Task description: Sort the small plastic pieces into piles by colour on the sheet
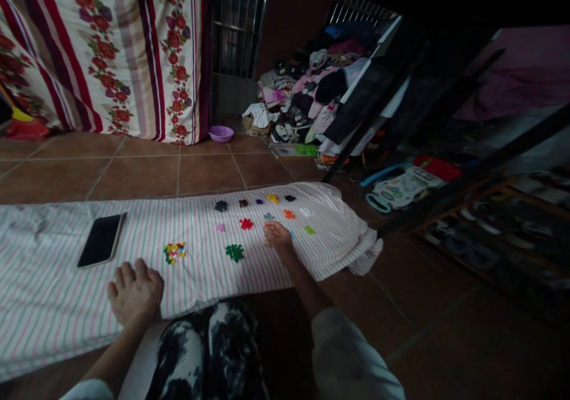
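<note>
On a striped cloth (146, 216) lie several small piles of pieces sorted by colour, among them green (234, 253), red (246, 224), orange (289, 214), yellow (273, 198) and dark grey (221, 206). A mixed-colour pile (174, 252) sits nearer the left. My left hand (135, 291) rests on the cloth below that pile, fingers spread, holding nothing. Over the right-hand piles is my right hand (278, 234), its fingers closed together just below the grey-blue pile (268, 216); what they hold, if anything, is too small to name. It partly covers a light blue pile.
A black phone (101, 241) lies on the cloth at the left. Beyond the cloth are a purple basin (221, 133), a heap of clothes (312, 91) and a floral curtain (107, 56). A shoe rack (490, 228) stands at the right.
</note>
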A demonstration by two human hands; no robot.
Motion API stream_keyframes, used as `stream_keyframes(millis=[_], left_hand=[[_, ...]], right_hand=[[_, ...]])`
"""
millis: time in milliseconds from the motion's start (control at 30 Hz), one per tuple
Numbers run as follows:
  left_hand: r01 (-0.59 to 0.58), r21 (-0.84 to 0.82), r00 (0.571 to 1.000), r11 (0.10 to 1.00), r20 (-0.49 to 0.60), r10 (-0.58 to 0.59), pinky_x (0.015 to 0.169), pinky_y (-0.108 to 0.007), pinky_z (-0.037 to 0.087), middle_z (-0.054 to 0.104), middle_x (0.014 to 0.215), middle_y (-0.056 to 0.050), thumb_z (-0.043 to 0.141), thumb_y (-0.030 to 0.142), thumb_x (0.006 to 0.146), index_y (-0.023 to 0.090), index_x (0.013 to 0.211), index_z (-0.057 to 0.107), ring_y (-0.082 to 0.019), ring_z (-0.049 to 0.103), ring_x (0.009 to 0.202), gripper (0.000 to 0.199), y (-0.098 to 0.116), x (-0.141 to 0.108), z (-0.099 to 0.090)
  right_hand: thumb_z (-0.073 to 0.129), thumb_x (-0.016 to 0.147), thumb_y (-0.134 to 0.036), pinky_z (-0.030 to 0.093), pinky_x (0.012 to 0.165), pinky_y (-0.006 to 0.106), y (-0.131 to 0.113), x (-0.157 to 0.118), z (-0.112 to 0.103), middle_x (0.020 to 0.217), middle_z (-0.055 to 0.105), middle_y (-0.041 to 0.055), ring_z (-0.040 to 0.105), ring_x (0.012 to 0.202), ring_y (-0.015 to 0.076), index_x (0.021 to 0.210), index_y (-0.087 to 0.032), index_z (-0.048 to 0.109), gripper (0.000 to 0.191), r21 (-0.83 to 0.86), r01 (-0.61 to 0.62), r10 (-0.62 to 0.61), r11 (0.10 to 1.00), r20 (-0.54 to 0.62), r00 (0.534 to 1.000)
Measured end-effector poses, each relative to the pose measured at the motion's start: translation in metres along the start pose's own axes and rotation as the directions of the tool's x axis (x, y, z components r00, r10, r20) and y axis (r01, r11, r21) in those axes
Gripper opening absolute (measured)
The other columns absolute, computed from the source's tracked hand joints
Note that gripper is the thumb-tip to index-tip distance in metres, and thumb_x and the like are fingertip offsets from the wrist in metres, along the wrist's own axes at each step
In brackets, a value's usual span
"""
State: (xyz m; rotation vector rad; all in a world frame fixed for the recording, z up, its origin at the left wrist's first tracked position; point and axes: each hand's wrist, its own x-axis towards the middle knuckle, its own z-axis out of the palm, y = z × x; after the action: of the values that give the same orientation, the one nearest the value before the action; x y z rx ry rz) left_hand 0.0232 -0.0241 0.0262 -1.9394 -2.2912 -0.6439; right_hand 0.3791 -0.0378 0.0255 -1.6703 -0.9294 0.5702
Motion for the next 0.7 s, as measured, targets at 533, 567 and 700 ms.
stream_keyframes(millis=[533,567,700], left_hand=[[0.020,0.126,0.998,0.992,0.061,-0.028,0.106,-0.047,0.033,0.051,0.133,-0.022,0.020,0.031,0.092,0.007,0.126,0.054,-0.031,0.043,0.130,0.054,0.006,0.001,-0.004],[0.018,0.127,0.998,0.992,0.060,-0.025,0.106,-0.047,0.033,0.051,0.133,-0.022,0.020,0.032,0.092,0.007,0.126,0.054,-0.031,0.043,0.130,0.054,0.006,0.001,-0.003],[0.018,0.132,0.998,0.991,0.059,-0.026,0.106,-0.048,0.032,0.052,0.133,-0.022,0.020,0.032,0.092,0.006,0.128,0.053,-0.032,0.042,0.132,0.055,0.006,0.002,-0.001]], right_hand=[[0.052,0.081,-0.015,0.048,0.079,0.027,0.027,0.081,-0.070,0.097,0.072,0.0096,0.067,0.091,0.0207,0.098,-0.019,0.074,0.029,-0.675,-0.278,0.094,0.684,-0.296,0.951],[0.053,0.080,-0.015,0.049,0.078,0.027,0.028,0.083,-0.070,0.097,0.072,0.0098,0.067,0.090,0.0209,0.099,-0.020,0.074,0.028,-0.685,-0.298,0.115,0.665,-0.300,0.947],[0.053,0.079,-0.013,0.049,0.079,0.028,0.036,0.090,-0.072,0.100,0.071,0.0105,0.067,0.091,0.0214,0.103,-0.019,0.073,0.031,-0.701,-0.329,0.138,0.632,-0.315,0.939]])
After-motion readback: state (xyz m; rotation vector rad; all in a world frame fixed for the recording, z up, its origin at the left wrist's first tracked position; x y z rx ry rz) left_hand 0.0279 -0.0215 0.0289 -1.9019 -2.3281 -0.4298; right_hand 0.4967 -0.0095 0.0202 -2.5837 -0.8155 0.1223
